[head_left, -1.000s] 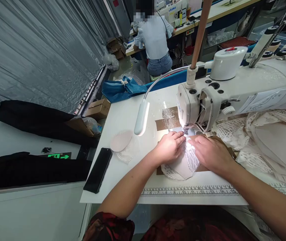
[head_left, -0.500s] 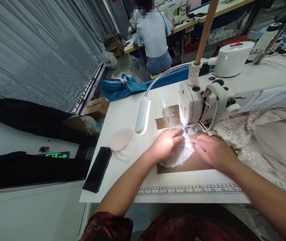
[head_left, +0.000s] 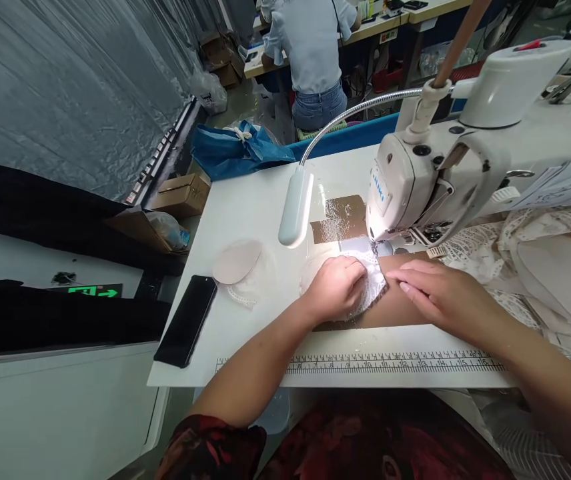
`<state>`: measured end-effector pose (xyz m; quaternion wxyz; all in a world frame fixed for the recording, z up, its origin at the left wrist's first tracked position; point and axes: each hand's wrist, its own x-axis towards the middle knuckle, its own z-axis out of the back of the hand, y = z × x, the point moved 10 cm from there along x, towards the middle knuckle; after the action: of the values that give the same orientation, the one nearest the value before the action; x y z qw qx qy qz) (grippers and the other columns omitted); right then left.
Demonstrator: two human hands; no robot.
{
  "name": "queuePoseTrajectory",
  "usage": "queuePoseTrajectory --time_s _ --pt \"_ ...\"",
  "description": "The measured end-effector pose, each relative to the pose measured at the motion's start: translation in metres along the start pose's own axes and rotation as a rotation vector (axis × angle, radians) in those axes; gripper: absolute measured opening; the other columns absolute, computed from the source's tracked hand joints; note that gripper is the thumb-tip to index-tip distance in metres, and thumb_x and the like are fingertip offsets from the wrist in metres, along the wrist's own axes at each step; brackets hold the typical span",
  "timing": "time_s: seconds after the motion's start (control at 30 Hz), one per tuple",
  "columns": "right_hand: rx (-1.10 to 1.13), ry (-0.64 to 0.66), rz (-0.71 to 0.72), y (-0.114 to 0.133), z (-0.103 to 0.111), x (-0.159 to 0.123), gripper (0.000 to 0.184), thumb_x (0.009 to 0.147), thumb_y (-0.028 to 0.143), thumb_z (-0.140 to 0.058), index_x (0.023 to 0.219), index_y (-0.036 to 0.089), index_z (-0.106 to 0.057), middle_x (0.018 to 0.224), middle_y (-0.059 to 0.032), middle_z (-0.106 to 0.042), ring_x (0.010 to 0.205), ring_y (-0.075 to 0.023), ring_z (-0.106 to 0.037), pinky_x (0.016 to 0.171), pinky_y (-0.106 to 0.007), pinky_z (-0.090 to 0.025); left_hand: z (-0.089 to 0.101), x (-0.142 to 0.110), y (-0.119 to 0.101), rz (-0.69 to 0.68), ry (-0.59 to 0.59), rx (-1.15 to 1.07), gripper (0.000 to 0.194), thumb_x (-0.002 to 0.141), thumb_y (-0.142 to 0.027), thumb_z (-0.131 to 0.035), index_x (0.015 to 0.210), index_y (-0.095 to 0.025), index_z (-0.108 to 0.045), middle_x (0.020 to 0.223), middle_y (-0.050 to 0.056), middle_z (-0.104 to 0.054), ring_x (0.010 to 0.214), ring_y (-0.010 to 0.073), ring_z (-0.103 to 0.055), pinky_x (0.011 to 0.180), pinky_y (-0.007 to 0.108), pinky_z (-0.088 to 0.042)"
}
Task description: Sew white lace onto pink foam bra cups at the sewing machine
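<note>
A white lace piece (head_left: 373, 283) lies under the needle area of the white sewing machine (head_left: 400, 187). My left hand (head_left: 335, 287) rests on its left part, with curled fingers gripping the cloth. To the right, my right hand (head_left: 435, 287) has its fingers stretched out, tips at or just beside the right edge of the lace; whether they touch it I cannot tell. Beneath both hands is a brown sheet (head_left: 405, 310) on the tabletop. The presser foot is partly hidden by the machine head.
A lamp (head_left: 295, 207) on a bent neck hangs left of the machine head. On the left lie a beige round pad (head_left: 238, 262) and a black phone (head_left: 185, 320). A ruler strip (head_left: 365, 363) runs along the front edge. Lace cloth (head_left: 555, 260) is heaped right. A co-worker (head_left: 310, 53) sits beyond.
My view has shifted, so the machine appears larger and further right. My left fingers have curled in from a flatter pose. My right fingers have straightened beside the lace edge.
</note>
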<state>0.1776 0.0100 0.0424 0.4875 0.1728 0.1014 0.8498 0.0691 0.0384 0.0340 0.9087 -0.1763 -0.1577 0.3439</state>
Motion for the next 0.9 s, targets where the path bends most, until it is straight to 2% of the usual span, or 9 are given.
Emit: queuePoseTrajectory --time_s 0.1,0.2,0.33,0.47,0.7,0.9 --pt "-0.054 0.088 0.079 0.014 -0.014 0.0 0.037 0.087 0.011 -0.042 0.112 0.02 -0.068 0.088 -0.0061 -0.067 0.078 -0.0191 -0.059 0.066 -0.031 -0.044 0.002 -0.001 0.002 0.009 -0.01 -0.042 0.011 0.089 -0.019 -0.045 0.082 -0.018 -0.054 0.085 0.006 -0.064 0.079 0.0193 -0.056 0.074 0.032 -0.044" --pt "-0.186 0.11 0.117 0.018 -0.025 -0.005 0.039 0.082 0.004 -0.044 0.108 0.02 -0.069 0.08 -0.0052 -0.062 0.072 -0.0196 -0.053 0.063 -0.032 -0.039 0.005 -0.001 0.004 0.019 -0.023 -0.081 0.015 0.092 -0.02 -0.041 0.085 -0.017 -0.054 0.088 0.007 -0.064 0.082 0.0198 -0.056 0.076 0.032 -0.045" --pt "-0.223 0.09 0.162 0.021 -0.027 -0.014 0.045 0.077 -0.002 -0.042 0.109 0.016 -0.068 0.09 -0.0082 -0.063 0.077 -0.0211 -0.052 0.07 -0.033 -0.039 0.004 -0.003 0.007 0.014 -0.014 -0.081 0.014 0.091 -0.02 -0.044 0.093 -0.016 -0.057 0.095 0.008 -0.065 0.087 0.0206 -0.057 0.08 0.033 -0.045" --pt "-0.218 0.064 0.148 0.02 -0.024 -0.02 0.047 0.073 -0.005 -0.041 0.105 0.016 -0.068 0.095 -0.0091 -0.064 0.079 -0.0214 -0.051 0.073 -0.034 -0.04 -0.006 -0.006 -0.007 -0.121 0.062 0.062 0.024 0.087 -0.014 -0.047 0.105 -0.018 -0.063 0.102 0.009 -0.065 0.093 0.0212 -0.055 0.084 0.035 -0.042" --pt "-0.229 0.011 0.149 0.019 -0.025 -0.025 0.053 0.07 -0.005 -0.041 0.111 0.018 -0.065 0.103 -0.0087 -0.065 0.085 -0.0219 -0.055 0.076 -0.034 -0.042 -0.016 -0.011 -0.023 -0.239 0.13 0.249 0.034 0.097 -0.021 -0.041 0.121 -0.03 -0.064 0.089 0.005 -0.061 0.08 0.0174 -0.049 0.081 0.037 -0.035" --pt "-0.207 0.019 0.145 0.018 -0.027 -0.027 0.05 0.073 -0.005 -0.041 0.112 0.017 -0.065 0.101 -0.0089 -0.065 0.085 -0.0218 -0.055 0.075 -0.034 -0.042 -0.016 -0.013 -0.023 -0.252 0.121 0.295 0.036 0.097 -0.019 -0.041 0.123 -0.029 -0.063 0.088 0.005 -0.059 0.076 0.0167 -0.047 0.09 0.044 -0.033"
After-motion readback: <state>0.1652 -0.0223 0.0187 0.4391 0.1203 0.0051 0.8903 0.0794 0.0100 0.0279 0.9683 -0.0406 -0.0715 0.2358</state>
